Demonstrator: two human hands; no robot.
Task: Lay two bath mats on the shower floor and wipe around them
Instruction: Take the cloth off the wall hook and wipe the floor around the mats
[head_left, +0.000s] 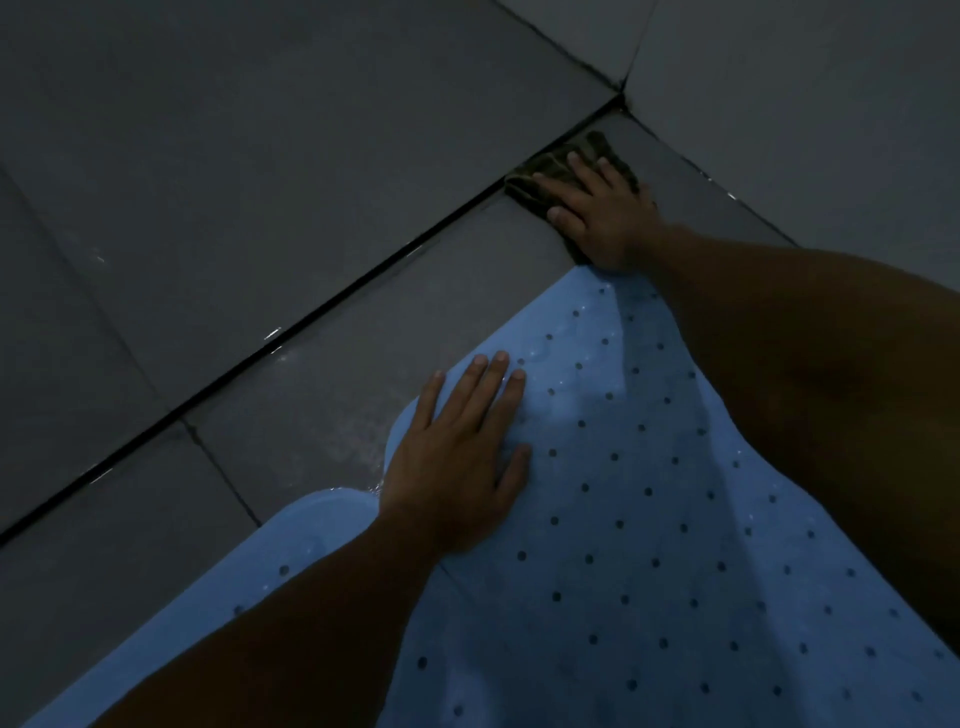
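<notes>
Two pale blue bath mats lie on the dark tiled shower floor (322, 384): the far mat (649, 493), dotted with small round holes, spreads across the right and lower part of the view, and the near mat (311, 525) shows at the lower left, its rounded end just beside the far one (where they meet is covered by the left forearm, so overlap cannot be told). The left hand (457, 462) rests flat on the far mat's rounded edge, palm down, fingers spread and straight, gripping nothing. The right hand (602, 213) presses flat, fingers extended, on a dark cloth (540, 171) that lies on the floor in the corner, just past the far mat's end and against the dark grout line (291, 343) where floor meets wall (260, 156). The right forearm crosses over the far mat and hides much of its right side. Small wet glints show along the grout line.
</notes>
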